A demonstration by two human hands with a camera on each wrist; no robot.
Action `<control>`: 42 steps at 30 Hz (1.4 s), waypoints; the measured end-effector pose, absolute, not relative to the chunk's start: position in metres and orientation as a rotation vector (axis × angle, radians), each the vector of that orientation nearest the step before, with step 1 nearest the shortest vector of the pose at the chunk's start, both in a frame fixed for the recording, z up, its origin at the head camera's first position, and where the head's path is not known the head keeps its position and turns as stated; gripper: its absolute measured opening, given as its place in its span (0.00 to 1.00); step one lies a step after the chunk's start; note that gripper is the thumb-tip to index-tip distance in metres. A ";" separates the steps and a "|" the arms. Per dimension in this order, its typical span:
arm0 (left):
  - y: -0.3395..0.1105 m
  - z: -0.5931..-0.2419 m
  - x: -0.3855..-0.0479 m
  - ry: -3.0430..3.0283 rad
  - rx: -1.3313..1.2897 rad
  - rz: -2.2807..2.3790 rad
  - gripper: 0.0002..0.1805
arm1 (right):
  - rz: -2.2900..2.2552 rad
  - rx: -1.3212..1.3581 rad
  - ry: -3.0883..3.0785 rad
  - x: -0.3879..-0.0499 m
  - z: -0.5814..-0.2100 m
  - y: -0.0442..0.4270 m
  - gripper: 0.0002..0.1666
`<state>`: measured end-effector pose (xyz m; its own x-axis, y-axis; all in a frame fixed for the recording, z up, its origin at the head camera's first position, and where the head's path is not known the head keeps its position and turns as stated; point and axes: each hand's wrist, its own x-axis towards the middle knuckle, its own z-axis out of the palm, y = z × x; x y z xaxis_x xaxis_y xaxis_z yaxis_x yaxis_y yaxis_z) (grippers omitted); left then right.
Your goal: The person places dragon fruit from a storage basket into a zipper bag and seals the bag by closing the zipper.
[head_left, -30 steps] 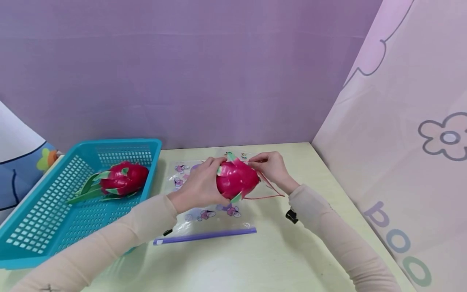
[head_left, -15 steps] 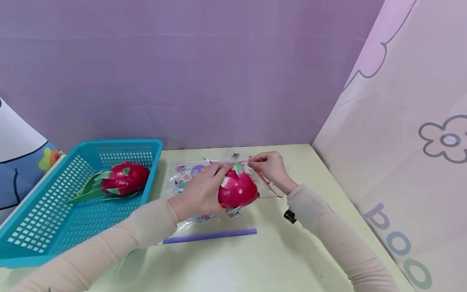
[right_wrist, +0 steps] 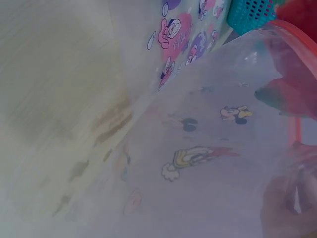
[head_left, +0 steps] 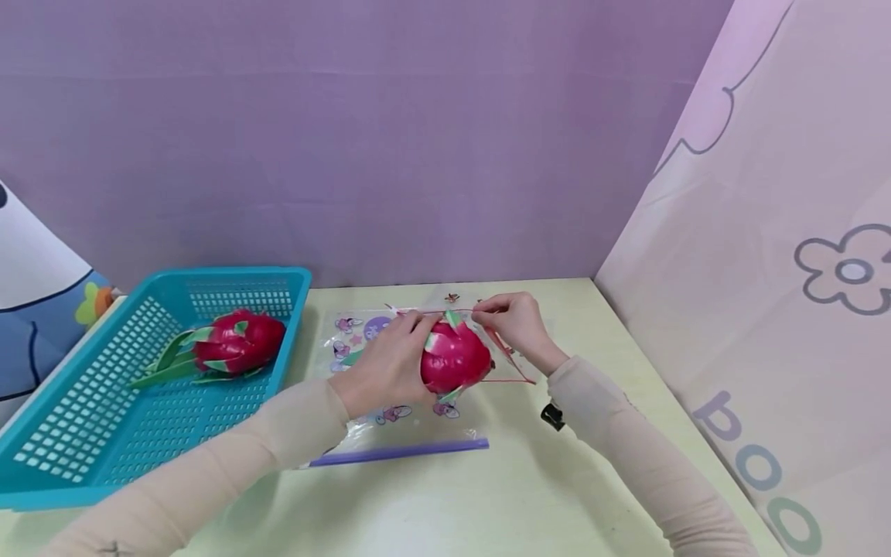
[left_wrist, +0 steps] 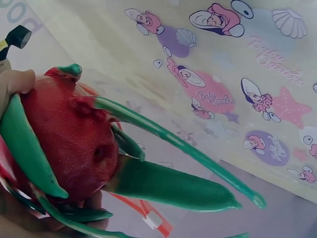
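In the head view my left hand [head_left: 393, 363] grips a red dragon fruit [head_left: 455, 360] with green leaves, around its leafy end. My right hand [head_left: 518, 329], just right of the fruit, pinches the red zip edge [head_left: 510, 380] of a clear bag. The fruit's rounded end points toward that zip. In the left wrist view long green leaves [left_wrist: 173, 186] stick out from the fruit [left_wrist: 69, 139], and a white slider [left_wrist: 152, 219] sits on the zip. The right wrist view has the cartoon-printed bag [right_wrist: 208, 134] hanging from the fingers. How far the fruit overlaps the bag is unclear.
A purple-zipped clear bag [head_left: 400, 451] with pink and purple prints lies flat beneath the hands. The blue-green basket [head_left: 295, 309] at the left holds another dragon fruit [head_left: 244, 340]. A purple curtain [head_left: 445, 139] rises behind the table, and a pale patterned one [head_left: 766, 232] on the right.
The left hand and its fruit have shifted slightly down and right, and the fruit has turned to lie more level. My right hand has barely moved and still pinches the zip edge.
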<state>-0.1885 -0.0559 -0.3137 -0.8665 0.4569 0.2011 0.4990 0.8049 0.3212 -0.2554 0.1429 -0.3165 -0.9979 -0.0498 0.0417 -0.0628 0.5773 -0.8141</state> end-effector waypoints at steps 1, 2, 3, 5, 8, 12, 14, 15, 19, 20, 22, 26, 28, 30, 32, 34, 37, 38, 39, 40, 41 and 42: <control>-0.056 -0.314 -0.190 -2.885 -0.746 -0.563 0.61 | 1.433 0.101 -2.776 -0.255 -0.316 0.143 0.10; -0.055 -0.314 -0.190 -2.893 -0.732 -0.569 0.61 | 1.430 0.106 -2.776 -0.255 -0.316 0.142 0.10; -0.055 -0.314 -0.191 -2.898 -0.722 -0.563 0.60 | 1.429 0.109 -2.776 -0.254 -0.315 0.142 0.10; -0.055 -0.315 -0.192 -2.918 -0.703 -0.543 0.60 | 1.432 0.113 -2.774 -0.253 -0.313 0.141 0.09; -0.054 -0.317 -0.193 -2.932 -0.699 -0.502 0.60 | 1.456 0.120 -2.770 -0.251 -0.310 0.139 0.10; -0.052 -0.319 -0.194 -2.952 -0.712 -0.426 0.59 | 1.460 0.133 -2.764 -0.252 -0.310 0.136 0.09; -0.050 -0.320 -0.195 -2.965 -0.710 -0.402 0.58 | 1.457 0.134 -2.760 -0.253 -0.311 0.134 0.09; -0.049 -0.321 -0.195 -2.970 -0.708 -0.388 0.58 | 1.457 0.139 -2.758 -0.253 -0.311 0.134 0.09; -0.046 -0.324 -0.198 -2.991 -0.678 -0.366 0.58 | 1.510 0.128 -2.746 -0.251 -0.309 0.131 0.08; -0.045 -0.325 -0.199 -2.990 -0.670 -0.360 0.58 | 1.517 0.126 -2.748 -0.250 -0.308 0.130 0.08; -0.044 -0.326 -0.200 -2.989 -0.656 -0.353 0.59 | 1.532 0.123 -2.749 -0.249 -0.306 0.129 0.09; -0.042 -0.327 -0.202 -2.976 -0.634 -0.342 0.59 | 1.576 0.104 -2.746 -0.247 -0.304 0.128 0.09; -0.041 -0.327 -0.202 -2.962 -0.623 -0.325 0.59 | 1.617 0.093 -2.739 -0.246 -0.303 0.127 0.08; -0.041 -0.327 -0.202 -2.941 -0.611 -0.302 0.58 | 1.655 0.095 -2.727 -0.245 -0.303 0.126 0.09; -0.040 -0.328 -0.203 -2.921 -0.596 -0.276 0.58 | 1.677 0.100 -2.721 -0.245 -0.303 0.125 0.09; -0.039 -0.328 -0.202 -2.901 -0.586 -0.251 0.57 | 1.699 0.098 -2.709 -0.244 -0.303 0.124 0.09; -0.036 -0.329 -0.201 -2.887 -0.581 -0.212 0.57 | 1.717 0.089 -2.711 -0.243 -0.302 0.124 0.10; -0.035 -0.329 -0.200 -2.880 -0.584 -0.194 0.57 | 1.719 0.078 -2.714 -0.243 -0.302 0.124 0.09; -0.034 -0.329 -0.199 -2.869 -0.590 -0.177 0.57 | 1.719 0.073 -2.718 -0.243 -0.301 0.124 0.09; -0.033 -0.330 -0.199 -2.859 -0.595 -0.160 0.57 | 1.720 0.070 -2.722 -0.242 -0.301 0.124 0.10; -0.033 -0.330 -0.198 -2.847 -0.599 -0.140 0.58 | 1.722 0.066 -2.725 -0.242 -0.300 0.125 0.10; -0.032 -0.331 -0.198 -2.831 -0.601 -0.116 0.58 | 1.721 0.063 -2.726 -0.242 -0.300 0.125 0.10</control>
<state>-0.1984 -0.0318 -0.3310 -0.8852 0.3901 0.2534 0.4095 0.9119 0.0268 -0.2416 0.1251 -0.2996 -0.9958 -0.0773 -0.0492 0.0112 0.4306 -0.9025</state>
